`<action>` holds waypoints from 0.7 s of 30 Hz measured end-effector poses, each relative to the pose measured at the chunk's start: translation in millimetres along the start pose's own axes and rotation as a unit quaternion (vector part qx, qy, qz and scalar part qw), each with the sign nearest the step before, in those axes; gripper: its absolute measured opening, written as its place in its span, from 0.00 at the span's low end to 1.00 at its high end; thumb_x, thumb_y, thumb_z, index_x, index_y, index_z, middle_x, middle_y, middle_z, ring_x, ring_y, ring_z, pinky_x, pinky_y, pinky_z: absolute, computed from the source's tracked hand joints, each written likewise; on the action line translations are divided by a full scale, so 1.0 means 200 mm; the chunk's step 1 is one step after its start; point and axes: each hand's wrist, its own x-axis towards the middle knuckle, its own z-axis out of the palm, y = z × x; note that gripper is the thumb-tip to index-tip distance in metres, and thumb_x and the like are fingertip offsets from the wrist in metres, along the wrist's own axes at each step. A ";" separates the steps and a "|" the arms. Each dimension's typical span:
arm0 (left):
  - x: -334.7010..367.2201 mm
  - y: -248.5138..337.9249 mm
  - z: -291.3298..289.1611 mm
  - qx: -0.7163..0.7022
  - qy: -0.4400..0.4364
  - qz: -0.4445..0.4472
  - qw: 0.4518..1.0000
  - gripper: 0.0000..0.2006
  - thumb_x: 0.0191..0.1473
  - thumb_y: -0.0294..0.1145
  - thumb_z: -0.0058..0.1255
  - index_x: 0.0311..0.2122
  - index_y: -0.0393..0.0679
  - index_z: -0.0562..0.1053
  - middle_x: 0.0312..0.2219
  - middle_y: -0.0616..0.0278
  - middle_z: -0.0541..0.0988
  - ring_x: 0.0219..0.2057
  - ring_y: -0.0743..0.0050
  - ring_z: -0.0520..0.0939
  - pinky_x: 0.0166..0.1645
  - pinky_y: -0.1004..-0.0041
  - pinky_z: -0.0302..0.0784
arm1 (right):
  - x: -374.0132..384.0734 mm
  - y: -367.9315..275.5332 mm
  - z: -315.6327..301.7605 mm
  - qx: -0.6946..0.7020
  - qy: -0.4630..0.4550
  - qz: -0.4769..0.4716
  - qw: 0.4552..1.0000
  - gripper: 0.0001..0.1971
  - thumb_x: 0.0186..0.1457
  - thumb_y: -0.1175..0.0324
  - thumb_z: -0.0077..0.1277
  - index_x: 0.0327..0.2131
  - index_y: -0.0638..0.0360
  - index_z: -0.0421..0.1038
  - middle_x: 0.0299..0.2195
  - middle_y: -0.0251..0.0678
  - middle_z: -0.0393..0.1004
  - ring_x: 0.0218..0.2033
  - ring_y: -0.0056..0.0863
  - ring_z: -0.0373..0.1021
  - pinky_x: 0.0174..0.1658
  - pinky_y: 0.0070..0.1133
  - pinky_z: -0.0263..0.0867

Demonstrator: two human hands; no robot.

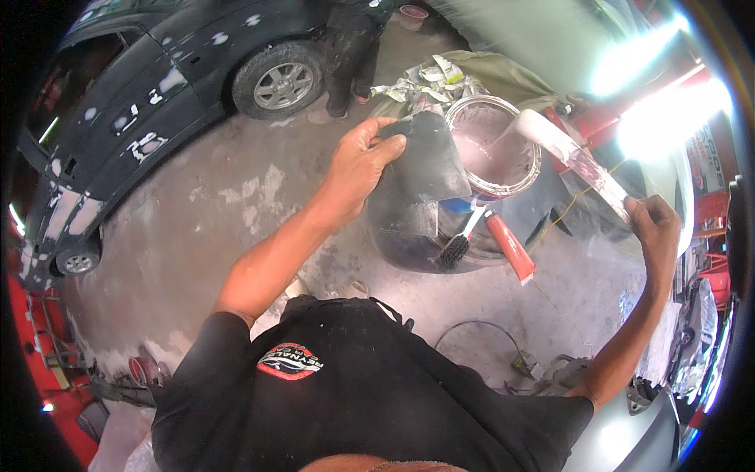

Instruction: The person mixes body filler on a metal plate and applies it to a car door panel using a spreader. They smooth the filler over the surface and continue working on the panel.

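Coated paddle (pixel 580 164), slanting, tip up-left over can (pixel 510 189)

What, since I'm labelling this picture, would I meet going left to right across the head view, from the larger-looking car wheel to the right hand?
Larger-looking car wheel, left hand, dark flat sheet, open tub of pinkish paste, paste-coated stick, right hand.

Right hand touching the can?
Apart. Head view: a plain gap separates the right hand from the can; only the stick it grips reaches toward it.
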 end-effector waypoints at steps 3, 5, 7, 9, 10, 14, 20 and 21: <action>0.01 -0.01 0.01 -0.008 -0.003 -0.004 1.000 0.17 0.62 0.30 0.51 0.54 0.34 0.69 0.38 0.59 0.80 0.38 0.80 0.80 0.43 0.76 0.76 | 0.01 0.03 -0.05 0.038 -0.013 -0.001 0.999 0.16 0.55 0.60 0.61 0.23 0.62 0.72 0.20 0.25 0.67 0.23 0.15 0.61 0.28 0.18 0.56; 0.02 -0.03 0.02 -0.019 -0.010 -0.007 1.000 0.17 0.62 0.30 0.51 0.54 0.33 0.68 0.38 0.59 0.80 0.38 0.80 0.79 0.44 0.76 0.76 | 0.01 0.03 -0.08 0.046 -0.012 -0.003 0.999 0.16 0.56 0.58 0.61 0.23 0.60 0.72 0.21 0.23 0.66 0.24 0.13 0.59 0.29 0.16 0.53; 0.04 -0.03 0.03 -0.007 0.008 -0.016 1.000 0.17 0.62 0.30 0.51 0.53 0.33 0.69 0.38 0.59 0.80 0.38 0.80 0.79 0.44 0.76 0.76 | 0.00 0.02 -0.10 0.048 -0.005 -0.011 0.999 0.18 0.57 0.57 0.61 0.23 0.58 0.70 0.21 0.22 0.65 0.24 0.12 0.58 0.27 0.14 0.51; 0.05 -0.03 0.05 0.004 0.012 -0.008 1.000 0.17 0.62 0.30 0.51 0.53 0.33 0.69 0.38 0.59 0.80 0.38 0.80 0.79 0.44 0.76 0.76 | -0.01 0.00 -0.11 0.070 -0.001 -0.011 0.998 0.17 0.58 0.57 0.60 0.23 0.57 0.69 0.21 0.21 0.64 0.23 0.10 0.57 0.27 0.13 0.49; 0.06 -0.03 0.06 0.009 0.008 0.004 1.000 0.17 0.62 0.30 0.51 0.53 0.33 0.70 0.38 0.60 0.80 0.38 0.80 0.79 0.43 0.76 0.76 | -0.01 -0.01 -0.12 0.075 -0.008 -0.008 0.997 0.17 0.58 0.57 0.60 0.23 0.56 0.69 0.21 0.21 0.64 0.23 0.10 0.57 0.27 0.13 0.49; 0.08 -0.02 0.09 -0.011 -0.003 0.024 1.000 0.16 0.63 0.30 0.50 0.52 0.34 0.71 0.38 0.61 0.80 0.38 0.81 0.79 0.44 0.76 0.76 | -0.05 -0.07 -0.07 0.100 -0.038 -0.012 0.994 0.16 0.59 0.58 0.60 0.24 0.56 0.71 0.21 0.21 0.65 0.23 0.10 0.57 0.27 0.13 0.50; 0.01 0.03 0.09 -0.030 -0.011 0.030 0.999 0.14 0.64 0.30 0.49 0.52 0.36 0.72 0.38 0.62 0.81 0.37 0.81 0.80 0.43 0.77 0.78 | -0.20 -0.20 0.26 0.121 -0.100 -0.024 0.987 0.11 0.58 0.65 0.60 0.36 0.65 0.78 0.22 0.29 0.71 0.26 0.18 0.67 0.31 0.19 0.61; -0.01 0.04 0.05 -0.040 0.003 0.017 0.999 0.14 0.64 0.30 0.49 0.52 0.36 0.72 0.38 0.62 0.81 0.37 0.81 0.80 0.43 0.77 0.79 | -0.20 -0.23 0.34 0.068 -0.078 -0.091 0.990 0.11 0.57 0.66 0.60 0.38 0.65 0.78 0.24 0.32 0.71 0.26 0.23 0.68 0.31 0.20 0.62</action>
